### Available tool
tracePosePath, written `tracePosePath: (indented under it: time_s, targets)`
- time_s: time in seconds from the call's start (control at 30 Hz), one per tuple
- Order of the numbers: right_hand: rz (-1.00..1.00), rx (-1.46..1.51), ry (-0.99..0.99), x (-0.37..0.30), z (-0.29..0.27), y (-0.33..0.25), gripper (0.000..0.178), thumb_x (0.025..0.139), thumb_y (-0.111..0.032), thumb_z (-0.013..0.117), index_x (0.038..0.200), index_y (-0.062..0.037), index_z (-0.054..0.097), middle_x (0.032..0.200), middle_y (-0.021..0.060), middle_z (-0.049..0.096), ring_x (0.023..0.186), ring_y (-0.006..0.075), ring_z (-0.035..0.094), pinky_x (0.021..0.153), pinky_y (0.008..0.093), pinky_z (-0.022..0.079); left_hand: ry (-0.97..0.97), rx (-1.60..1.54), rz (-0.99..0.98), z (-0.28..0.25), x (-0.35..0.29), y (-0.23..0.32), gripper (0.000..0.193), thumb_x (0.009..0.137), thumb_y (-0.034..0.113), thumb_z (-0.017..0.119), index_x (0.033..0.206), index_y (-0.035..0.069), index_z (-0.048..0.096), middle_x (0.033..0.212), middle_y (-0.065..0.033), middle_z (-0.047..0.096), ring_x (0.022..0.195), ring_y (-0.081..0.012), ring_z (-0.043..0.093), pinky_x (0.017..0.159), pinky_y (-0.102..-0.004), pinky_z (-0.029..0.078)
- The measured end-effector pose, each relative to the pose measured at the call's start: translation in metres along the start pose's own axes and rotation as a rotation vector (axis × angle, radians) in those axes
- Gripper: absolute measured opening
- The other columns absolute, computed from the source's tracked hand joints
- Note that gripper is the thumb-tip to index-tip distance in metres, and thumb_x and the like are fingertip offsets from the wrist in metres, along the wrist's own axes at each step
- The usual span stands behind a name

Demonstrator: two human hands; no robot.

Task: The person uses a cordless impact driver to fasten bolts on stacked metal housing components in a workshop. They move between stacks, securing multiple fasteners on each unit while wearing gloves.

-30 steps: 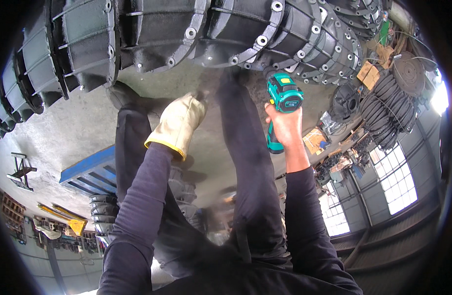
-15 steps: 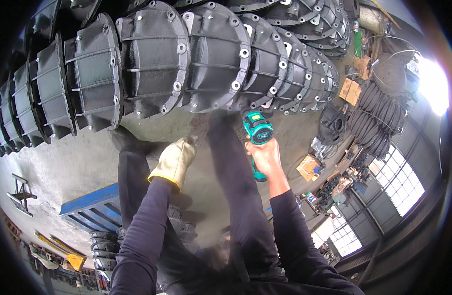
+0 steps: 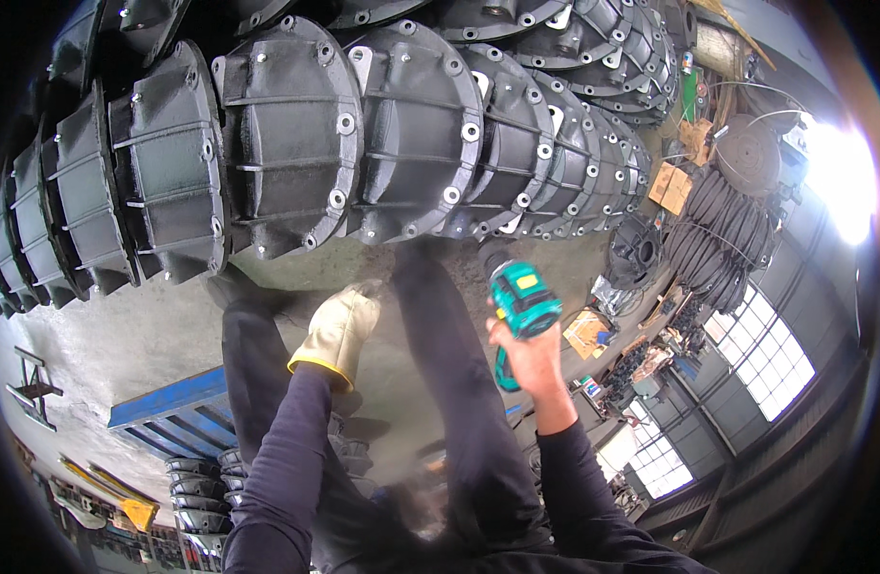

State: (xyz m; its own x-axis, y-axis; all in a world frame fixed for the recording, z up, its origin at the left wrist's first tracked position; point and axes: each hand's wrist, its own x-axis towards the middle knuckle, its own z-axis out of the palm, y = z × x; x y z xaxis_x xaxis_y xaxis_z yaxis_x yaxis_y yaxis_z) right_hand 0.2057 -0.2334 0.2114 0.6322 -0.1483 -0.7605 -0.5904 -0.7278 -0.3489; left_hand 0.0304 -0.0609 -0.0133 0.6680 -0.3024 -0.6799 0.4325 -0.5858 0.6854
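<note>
At right of centre, just below the row of blk castings [image 3: 291, 143], the R hand [image 3: 531, 356] is bare & wrapped round the grip of a teal/blk cordless drill [image 3: 524, 299]. Drill's dark chuck end points up & slightly L, nr the castings' lower edge; can't tell if touching. L hand [image 3: 342, 320] is in a cream glove [image 3: 327, 346] w/ yellow cuff, over the floor [image 3: 124, 335] btwn the person's legs [image 3: 435, 373], well apart from the drill; fingers hidden, so can't tell if wide, narrow or holding sth. Castings are ribbed, w/ bolt holes along curved flanges, packed side by side L to R; more sit behind.

Lower L: blue metal frame [image 3: 167, 411] on floor, stack of castings [image 3: 197, 497] just below it, small dark stand [image 3: 33, 387] farther L. R side: cardboard box [image 3: 669, 187], pile of blk ribbed parts [image 3: 722, 239], gridded windows [image 3: 760, 354] in the wall.
</note>
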Motion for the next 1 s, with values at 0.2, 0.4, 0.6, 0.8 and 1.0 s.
tracePosePath:
  time_s: [0.2, 0.4, 0.6, 0.8, 1.0]
  targets:
    - [-0.251, 0.232, 0.045, 0.089, -0.017, -0.081, 0.031, 0.090, -0.004, 0.076, 0.120, -0.0001, 0.071, 0.106, 0.0087, 0.076, 0.073, 0.0147, 0.068, 0.066, 0.0301, 0.057, 0.164, -0.356, -0.090, 0.005, -0.007, -0.002, 0.035, 0.101, 0.024, 0.062, 0.131, 0.012, 0.073, 0.131, -0.0107, 0.074, 0.121, -0.0264, 0.069, 0.105, -0.0357, 0.053]
    - [-0.222, 0.181, 0.072, 0.128, -0.011, -0.105, 0.023, 0.090, -0.004, 0.075, 0.112, 0.0013, 0.075, 0.101, 0.0081, 0.077, 0.068, 0.0144, 0.068, 0.065, 0.0310, 0.056, 0.192, 0.159, 0.162, 0.018, 0.006, -0.024, 0.024, 0.103, 0.023, 0.059, 0.114, 0.014, 0.079, 0.121, -0.0077, 0.078, 0.116, -0.0220, 0.072, 0.102, -0.0333, 0.055]
    - [-0.231, 0.155, 0.116, 0.139, -0.006, -0.099, 0.024, 0.088, -0.008, 0.077, 0.110, 0.0030, 0.075, 0.094, 0.0079, 0.075, 0.068, 0.0150, 0.069, 0.064, 0.0311, 0.055, 0.060, 0.361, 0.110, -0.002, -0.002, -0.004, 0.022, 0.103, 0.020, 0.058, 0.107, 0.012, 0.078, 0.105, -0.0059, 0.081, 0.108, -0.0210, 0.075, 0.099, -0.0317, 0.056]
    - [-0.236, 0.167, 0.107, 0.146, -0.003, -0.104, 0.023, 0.088, -0.010, 0.078, 0.108, 0.0019, 0.075, 0.092, 0.0069, 0.075, 0.068, 0.0155, 0.069, 0.064, 0.0316, 0.055, 0.024, 0.449, 0.129, -0.014, 0.000, -0.001, 0.019, 0.099, 0.017, 0.061, 0.105, 0.012, 0.078, 0.105, -0.0067, 0.081, 0.109, -0.0202, 0.075, 0.100, -0.0316, 0.057]
    - [-0.176, 0.103, 0.035, 0.153, -0.017, -0.118, 0.019, 0.088, -0.009, 0.079, 0.104, 0.0007, 0.074, 0.089, 0.0074, 0.073, 0.065, 0.0168, 0.068, 0.061, 0.0337, 0.055, 0.122, 0.347, 0.145, -0.013, 0.000, -0.005, 0.019, 0.098, 0.015, 0.061, 0.106, 0.011, 0.078, 0.116, -0.0069, 0.079, 0.118, -0.0183, 0.072, 0.104, -0.0312, 0.055]
